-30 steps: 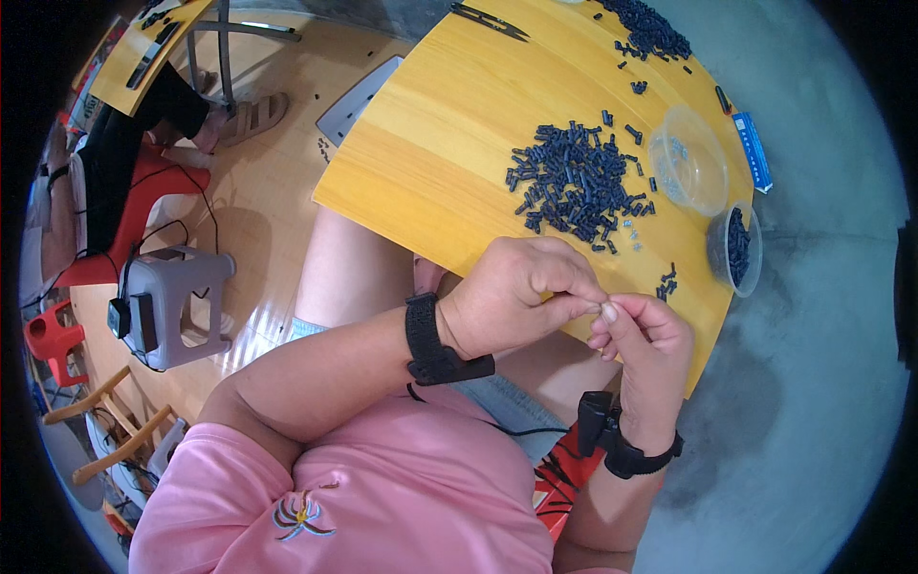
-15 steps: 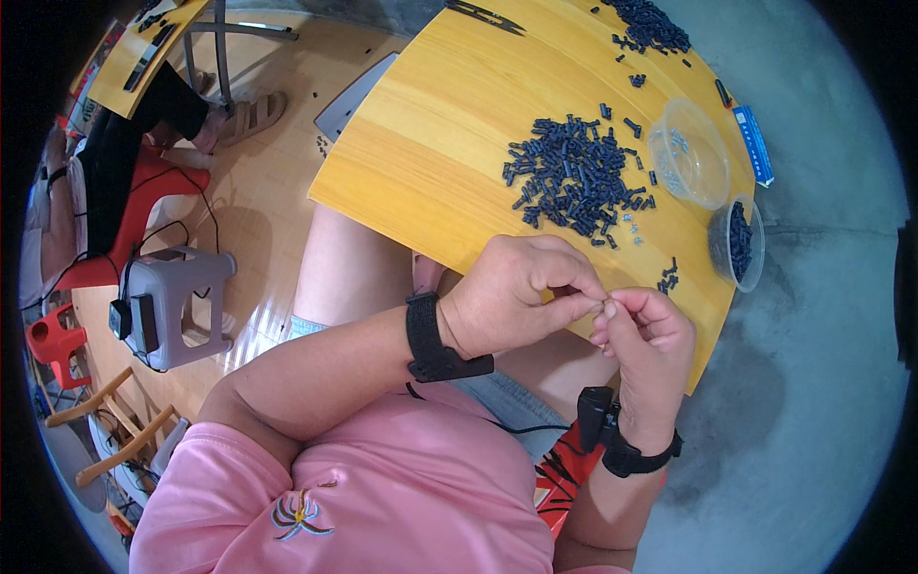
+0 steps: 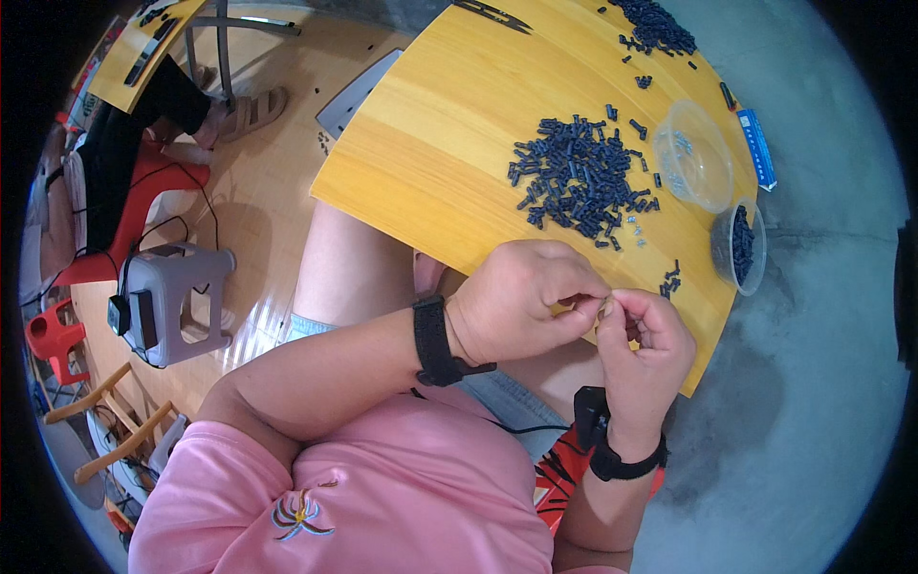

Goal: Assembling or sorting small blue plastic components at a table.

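My left hand [image 3: 535,297] and my right hand [image 3: 648,340] meet at the fingertips over the table's near edge, each pinched closed. Whatever lies between the fingertips is too small and too covered to make out. Just beyond the hands is a heap of small black cylindrical parts [image 3: 579,177]. A few small silvery pieces [image 3: 635,230] lie at the heap's near right side. Closer to my right hand sits a small group of black parts [image 3: 671,281].
A clear round tub [image 3: 712,177] with small light pieces and a clear cup [image 3: 754,268] of black parts stand along the right edge. Beyond are a blue box [image 3: 756,148], another black heap [image 3: 660,27] and black snips [image 3: 492,14]. A grey stool [image 3: 182,306] and a seated person are at left.
Both hands stay pinched together with only slight shifts of the fingers and wrists. The right wrist has moved a little to the left. The things on the table look unmoved.
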`<state>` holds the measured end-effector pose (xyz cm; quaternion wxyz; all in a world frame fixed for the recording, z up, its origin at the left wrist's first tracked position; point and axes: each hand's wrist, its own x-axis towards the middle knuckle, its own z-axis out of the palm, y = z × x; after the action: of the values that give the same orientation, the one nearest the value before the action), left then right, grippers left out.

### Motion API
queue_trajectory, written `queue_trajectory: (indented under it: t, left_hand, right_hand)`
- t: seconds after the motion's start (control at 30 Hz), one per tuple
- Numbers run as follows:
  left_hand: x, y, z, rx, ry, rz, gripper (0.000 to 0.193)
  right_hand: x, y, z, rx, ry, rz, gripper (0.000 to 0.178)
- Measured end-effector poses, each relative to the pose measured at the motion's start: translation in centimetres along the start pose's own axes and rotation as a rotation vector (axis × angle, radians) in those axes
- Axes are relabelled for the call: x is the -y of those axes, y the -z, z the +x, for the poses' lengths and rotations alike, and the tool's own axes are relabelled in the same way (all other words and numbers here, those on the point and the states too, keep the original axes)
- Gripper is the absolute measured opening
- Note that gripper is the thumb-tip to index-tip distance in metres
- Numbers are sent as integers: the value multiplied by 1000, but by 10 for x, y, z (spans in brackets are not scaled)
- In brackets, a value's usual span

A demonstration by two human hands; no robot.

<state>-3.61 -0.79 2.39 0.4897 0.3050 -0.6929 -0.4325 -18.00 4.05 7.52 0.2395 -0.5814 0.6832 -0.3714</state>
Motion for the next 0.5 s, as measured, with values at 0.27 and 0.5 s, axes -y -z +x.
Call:
queue_trajectory:
  t: [0.27,0.5]
  left_hand:
    - [2,-1,0,-66,-101,58,12]
    - [1,-2,-3,-43,-111,78,13]
  right_hand:
    - [-1,-7,-3,-56,-72,92,7]
    - [-1,-2,-6,-9,-200,220,6]
